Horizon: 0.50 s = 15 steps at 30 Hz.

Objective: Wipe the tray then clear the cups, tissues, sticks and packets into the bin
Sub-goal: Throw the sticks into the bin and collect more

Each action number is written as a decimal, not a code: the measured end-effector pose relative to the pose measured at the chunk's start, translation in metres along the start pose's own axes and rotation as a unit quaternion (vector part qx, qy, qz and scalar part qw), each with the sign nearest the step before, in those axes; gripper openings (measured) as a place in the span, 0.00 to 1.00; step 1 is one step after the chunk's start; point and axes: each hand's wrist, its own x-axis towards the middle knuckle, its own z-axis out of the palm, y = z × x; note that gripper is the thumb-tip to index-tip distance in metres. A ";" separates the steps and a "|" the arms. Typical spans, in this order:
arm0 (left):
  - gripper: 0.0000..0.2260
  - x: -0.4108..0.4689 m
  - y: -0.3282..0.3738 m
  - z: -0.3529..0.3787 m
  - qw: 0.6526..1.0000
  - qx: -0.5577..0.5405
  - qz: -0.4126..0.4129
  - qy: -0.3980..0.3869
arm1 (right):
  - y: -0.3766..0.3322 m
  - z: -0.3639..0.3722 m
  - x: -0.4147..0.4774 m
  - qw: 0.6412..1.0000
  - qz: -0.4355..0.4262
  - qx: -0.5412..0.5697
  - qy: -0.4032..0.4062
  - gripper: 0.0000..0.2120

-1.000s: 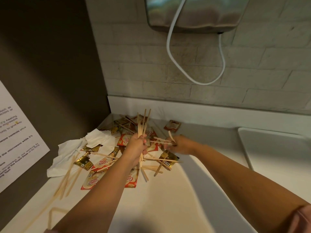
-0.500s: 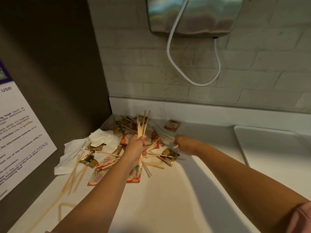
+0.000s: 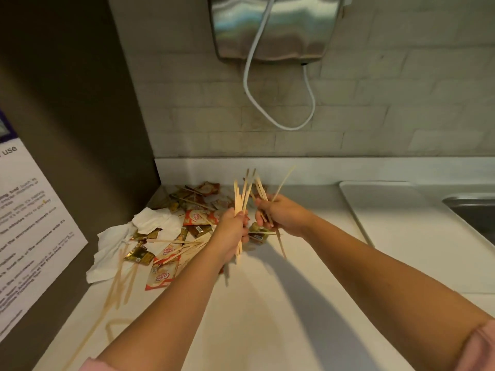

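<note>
Sticks: a bundle of wooden sticks stands nearly upright in the left hand, whose fingers are curled tight round its lower part; the ends poke out below the fist.
Right hand: the right hand, just beside the left, has its fingers curled round a smaller fan of sticks that splays above and below it.
Packets: red and gold packets lie heaped in the far left corner of the bench, under and beyond both hands.
Tissues: crumpled white tissues sit at the heap's left edge, near the dark side wall.
Loose sticks: several loose sticks lie flat near the bench's left edge, in front of the tissues.
Tray: the white tray lies on the bench's right side, well apart from the heap, beside a sink.
</note>
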 end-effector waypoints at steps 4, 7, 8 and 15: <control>0.11 -0.019 -0.003 0.013 0.999 0.017 0.018 -0.045 | 0.002 0.008 -0.030 0.999 0.021 0.019 0.030 0.18; 0.11 -0.033 -0.010 0.024 0.996 0.020 0.022 -0.080 | 0.008 0.010 -0.054 0.997 0.025 0.029 0.067 0.16; 0.11 -0.042 -0.015 0.030 0.995 0.024 0.019 -0.095 | 0.014 0.008 -0.066 0.996 0.025 0.032 0.083 0.16; 0.12 -0.083 -0.033 0.071 0.988 0.049 0.009 -0.149 | 0.038 -0.010 -0.120 0.987 0.040 0.015 0.157 0.14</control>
